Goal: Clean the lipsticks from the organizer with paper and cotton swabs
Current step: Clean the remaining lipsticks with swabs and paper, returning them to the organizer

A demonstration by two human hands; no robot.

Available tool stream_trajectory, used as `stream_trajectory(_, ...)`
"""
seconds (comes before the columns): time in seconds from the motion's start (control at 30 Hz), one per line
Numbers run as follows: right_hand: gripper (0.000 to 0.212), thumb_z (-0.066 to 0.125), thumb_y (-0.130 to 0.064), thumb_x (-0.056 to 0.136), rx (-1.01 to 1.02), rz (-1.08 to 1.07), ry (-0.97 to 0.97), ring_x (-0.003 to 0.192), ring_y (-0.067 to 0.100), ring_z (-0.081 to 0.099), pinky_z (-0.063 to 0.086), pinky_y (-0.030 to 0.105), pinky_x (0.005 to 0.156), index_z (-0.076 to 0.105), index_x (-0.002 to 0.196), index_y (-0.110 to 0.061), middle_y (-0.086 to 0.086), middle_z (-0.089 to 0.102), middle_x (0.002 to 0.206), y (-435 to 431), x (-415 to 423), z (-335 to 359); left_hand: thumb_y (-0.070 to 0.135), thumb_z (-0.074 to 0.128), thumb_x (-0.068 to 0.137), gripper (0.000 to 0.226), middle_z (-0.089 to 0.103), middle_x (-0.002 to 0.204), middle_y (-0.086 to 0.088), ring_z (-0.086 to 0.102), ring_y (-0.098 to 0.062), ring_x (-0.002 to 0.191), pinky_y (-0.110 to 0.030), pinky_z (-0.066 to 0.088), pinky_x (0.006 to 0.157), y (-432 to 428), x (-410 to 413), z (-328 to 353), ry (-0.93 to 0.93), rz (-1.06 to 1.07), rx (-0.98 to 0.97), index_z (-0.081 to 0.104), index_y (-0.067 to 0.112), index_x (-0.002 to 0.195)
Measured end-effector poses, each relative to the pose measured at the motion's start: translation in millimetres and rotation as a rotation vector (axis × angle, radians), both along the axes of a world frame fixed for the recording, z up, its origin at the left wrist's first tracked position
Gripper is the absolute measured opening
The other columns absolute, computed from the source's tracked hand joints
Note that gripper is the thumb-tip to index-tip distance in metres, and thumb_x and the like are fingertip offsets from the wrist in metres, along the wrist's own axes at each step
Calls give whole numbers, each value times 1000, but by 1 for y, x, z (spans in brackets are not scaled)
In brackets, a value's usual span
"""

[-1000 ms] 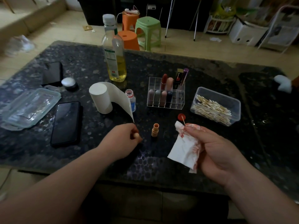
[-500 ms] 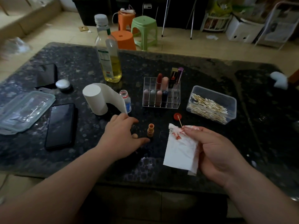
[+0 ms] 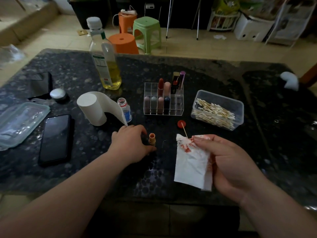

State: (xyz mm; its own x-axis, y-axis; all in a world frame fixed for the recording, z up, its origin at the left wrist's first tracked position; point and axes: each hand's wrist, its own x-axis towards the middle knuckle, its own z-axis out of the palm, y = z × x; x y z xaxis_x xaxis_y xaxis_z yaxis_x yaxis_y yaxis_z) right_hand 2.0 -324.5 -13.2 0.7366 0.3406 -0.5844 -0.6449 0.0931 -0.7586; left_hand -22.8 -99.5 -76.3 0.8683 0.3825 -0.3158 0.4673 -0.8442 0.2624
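Observation:
A clear organizer (image 3: 163, 107) with several lipsticks stands mid-table. An orange lipstick tube (image 3: 152, 138) stands upright in front of it. My left hand (image 3: 131, 143) curls around the tube's lower part, thumb in front and fingers behind; the base is hidden in shadow. My right hand (image 3: 228, 162) holds a folded white paper (image 3: 192, 167) smeared with red, and pinches a cotton swab (image 3: 184, 131) whose stick pokes up past the paper. A paper roll (image 3: 93, 109) lies to the left with its loose end hanging. A clear box of cotton swabs (image 3: 217, 109) sits to the right.
An oil bottle (image 3: 106, 66) stands behind the roll, with a small open bottle (image 3: 125, 109) and its red cap (image 3: 181, 124) nearby. Two phones (image 3: 55, 140) (image 3: 42, 84), a clear lid (image 3: 20, 121) and a small jar (image 3: 58, 95) lie at the left. Stools stand beyond the table.
My left hand has let go of a small piece, reached forward and closed around the orange tube. My right hand stays put with the paper and swab.

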Motion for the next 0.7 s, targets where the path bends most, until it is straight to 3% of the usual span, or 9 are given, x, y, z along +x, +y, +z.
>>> stream_trajectory(0.07, 21, 69, -8, 80, 11, 4, -9, 79, 28, 76, 59, 37, 63, 69, 101, -4, 18, 77, 93, -2, 1, 0, 67, 72, 80, 52, 58, 117, 9, 49, -18, 116, -44, 38, 99, -1, 2, 1, -12, -3, 2, 56, 40, 121)
stream_trajectory(0.17, 17, 67, -6, 86, 9, 4, -11, 83, 29, 76, 59, 39, 66, 69, 103, -4, 18, 77, 95, -3, 2, -1, 61, 69, 87, 27, 54, 104, 11, 46, -15, 101, -42, 36, 89, -3, 4, 2, -19, -41, 32, 55, 37, 93)
stream_trajectory(0.3, 15, 68, -9, 88, -14, -17, -50, 91, 31, 75, 60, 46, 77, 71, 102, -7, 16, 77, 97, -6, 4, -3, 49, 71, 89, 23, 56, 93, 11, 57, -15, 92, -37, 43, 82, -6, 5, 12, -111, -37, -78, 57, 33, 79)
stream_trajectory(0.37, 5, 71, -16, 89, -115, -52, -169, 93, 30, 74, 58, 54, 86, 73, 94, -16, 10, 78, 94, -8, 6, -7, 38, 77, 88, 16, 65, 88, 8, 66, -14, 83, -32, 53, 72, -8, 0, 31, -217, 57, -324, 62, 31, 87)
stream_trajectory(0.43, 4, 75, -26, 87, -247, -119, -396, 94, 25, 73, 57, 55, 88, 74, 88, -23, 3, 78, 93, -9, 8, -8, 25, 82, 84, 20, 75, 86, -1, 72, -15, 76, -26, 54, 61, -16, -8, 54, -264, 176, -729, 68, 20, 97)
stream_trajectory(0.53, 4, 77, -31, 86, -266, -199, -654, 93, 15, 72, 59, 41, 81, 73, 88, -30, -5, 76, 96, -4, 5, -4, 17, 81, 71, 33, 77, 91, -13, 71, -17, 71, -26, 55, 62, -31, -29, 73, -277, 268, -1320, 70, 8, 100)
stream_trajectory(0.6, 5, 76, -30, 85, -220, -215, -748, 91, 12, 72, 58, 30, 76, 73, 84, -34, -6, 75, 95, 2, -2, -1, 18, 79, 69, 28, 76, 89, -14, 68, -16, 69, -27, 56, 63, -41, -40, 76, -308, 295, -1448, 75, 9, 95)
stream_trajectory(0.7, 6, 73, -32, 81, -142, -185, -800, 89, 13, 72, 57, 25, 71, 74, 81, -37, -4, 75, 93, 14, -15, 3, 17, 75, 74, 27, 76, 89, -11, 69, -14, 71, -24, 57, 63, -50, -47, 75, -355, 317, -1543, 76, 7, 99)
